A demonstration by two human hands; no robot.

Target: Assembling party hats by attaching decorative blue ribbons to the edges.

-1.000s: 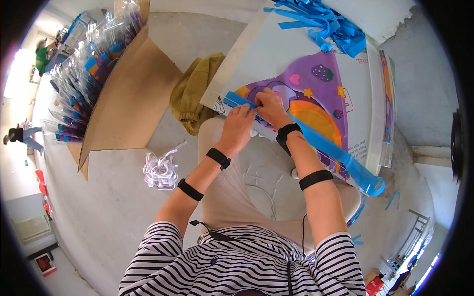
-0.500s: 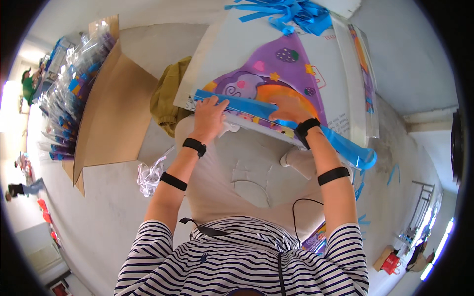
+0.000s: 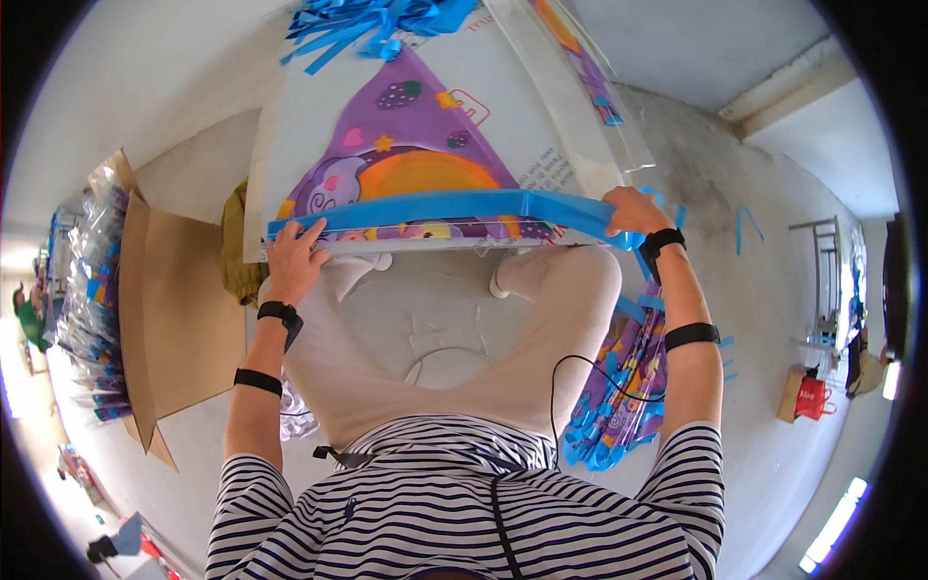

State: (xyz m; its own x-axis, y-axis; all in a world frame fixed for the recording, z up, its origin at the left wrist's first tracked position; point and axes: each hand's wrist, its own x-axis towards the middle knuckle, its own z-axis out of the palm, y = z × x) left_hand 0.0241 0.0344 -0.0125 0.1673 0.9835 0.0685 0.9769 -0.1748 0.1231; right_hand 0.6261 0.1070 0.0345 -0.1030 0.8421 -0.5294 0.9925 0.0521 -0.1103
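A purple triangular kite-like sheet (image 3: 425, 116) with cartoon prints lies on a white board (image 3: 290, 126) over my lap. Along its lower edge stretches a long blue strip (image 3: 435, 205), pulled nearly straight from side to side. The fingers of my left hand (image 3: 295, 259) close over the strip's left end at the board's near edge. At the right, my right hand (image 3: 633, 211) grips the strip close to the board's right corner, and a loose part hangs below that hand. Blue streamers (image 3: 387, 24) lie bunched at the sheet's far tip.
An open cardboard box (image 3: 179, 309) stands at the left beside clear-wrapped packages (image 3: 92, 300). Olive cloth (image 3: 235, 246) sits by the board's left edge. On the floor by my right leg lie several printed purple and blue pieces (image 3: 619, 387). A clear plastic sleeve (image 3: 580, 58) rests along the board's right side.
My right hand has slid from the strip's middle to its right part, drawing it straighter. The left hand stays at the left end. My view has turned, so the board appears farther left.
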